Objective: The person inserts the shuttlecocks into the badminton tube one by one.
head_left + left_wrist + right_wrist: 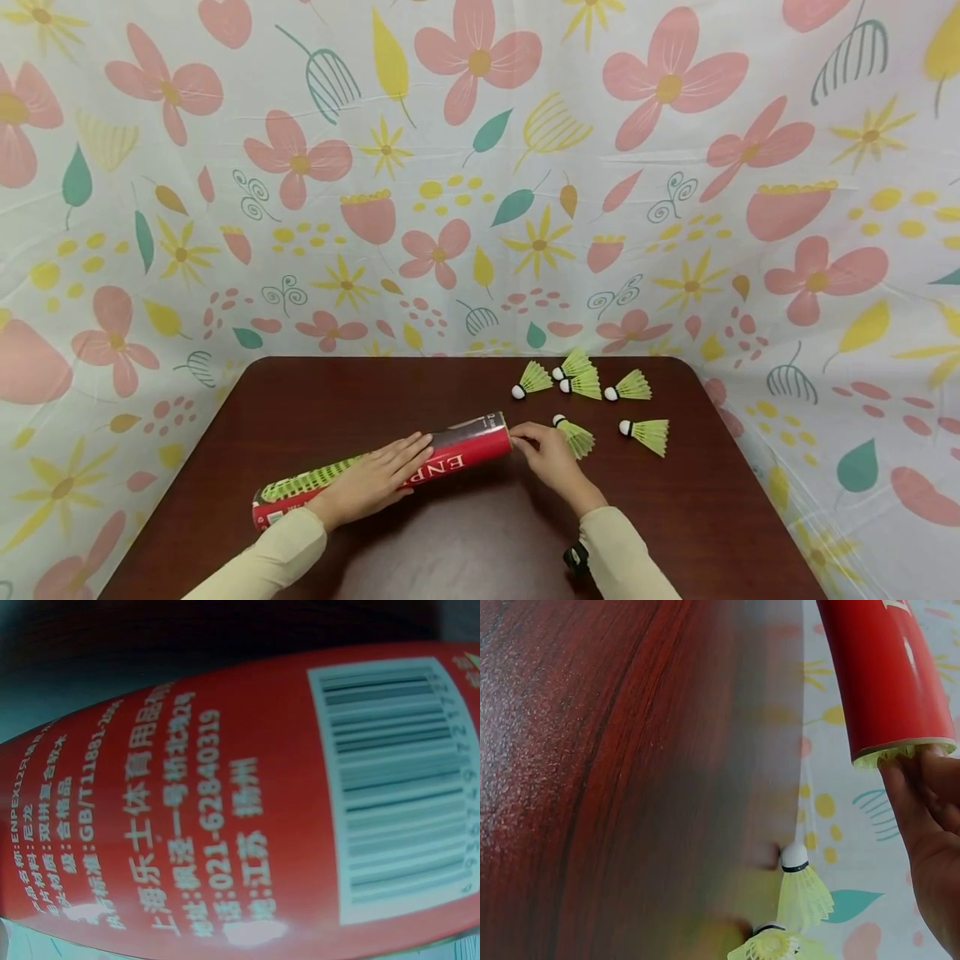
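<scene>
A red cardboard shuttlecock tube lies aslant over the table, with a printed picture of yellow-green shuttlecocks along its side. My left hand holds it around the middle, fingers across the top and thumb on the near side. The left wrist view is filled by the tube's red label and barcode. At the right end, my right hand has its fingertips at the tube's mouth. There they pinch the yellow skirt of a shuttlecock, whose rest is hidden inside the tube.
Several yellow-green shuttlecocks with white heads lie at the back right; one is just behind my right hand and another farther right. The dark brown table meets a flowered cloth behind. A small black object shows by the right sleeve.
</scene>
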A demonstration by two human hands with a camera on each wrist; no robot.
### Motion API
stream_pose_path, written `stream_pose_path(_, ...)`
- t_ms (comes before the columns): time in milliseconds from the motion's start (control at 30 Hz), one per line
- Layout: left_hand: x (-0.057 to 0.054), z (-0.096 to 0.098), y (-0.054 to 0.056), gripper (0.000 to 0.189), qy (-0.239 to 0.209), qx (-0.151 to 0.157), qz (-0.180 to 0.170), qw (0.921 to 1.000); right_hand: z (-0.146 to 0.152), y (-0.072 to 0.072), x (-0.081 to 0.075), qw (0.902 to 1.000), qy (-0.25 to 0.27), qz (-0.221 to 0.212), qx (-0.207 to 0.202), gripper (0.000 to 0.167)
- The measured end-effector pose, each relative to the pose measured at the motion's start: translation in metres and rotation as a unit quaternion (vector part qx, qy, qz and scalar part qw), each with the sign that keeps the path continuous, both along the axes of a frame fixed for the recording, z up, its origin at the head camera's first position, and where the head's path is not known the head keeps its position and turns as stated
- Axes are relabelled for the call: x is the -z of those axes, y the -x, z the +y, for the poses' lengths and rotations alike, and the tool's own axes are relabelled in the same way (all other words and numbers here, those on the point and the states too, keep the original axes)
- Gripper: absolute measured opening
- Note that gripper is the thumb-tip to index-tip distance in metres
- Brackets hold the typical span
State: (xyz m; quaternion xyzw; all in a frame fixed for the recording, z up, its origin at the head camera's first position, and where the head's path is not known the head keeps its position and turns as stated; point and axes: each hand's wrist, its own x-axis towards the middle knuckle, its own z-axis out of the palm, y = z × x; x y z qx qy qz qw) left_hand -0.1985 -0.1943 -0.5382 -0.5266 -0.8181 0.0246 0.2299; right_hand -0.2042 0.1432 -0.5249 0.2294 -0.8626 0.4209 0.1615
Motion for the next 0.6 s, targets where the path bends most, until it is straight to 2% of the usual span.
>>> stream_pose_path(200, -0.001, 0.003, 0.001, 0.089, 0.004, -0.004, -0.002, 1.0, 0.002, 0.003, 0.0, 0.9997, 0.003, -0.017, -0.019, 0.014)
stream_pose_path(433, -0.001, 0.002, 0.002, 0.089, 0.007, -0.012, -0.011, 0.9998, 0.006, 0.002, 0.004, 0.9994, 0.015, -0.007, -0.031, 0.014)
stream_pose_path(600, 0.001, 0.001, 0.002, 0.09, 0.001, -0.007, -0.01, 0.9999, 0.015, 0.0, 0.004, 0.9995, 0.013, -0.027, -0.009, 0.013)
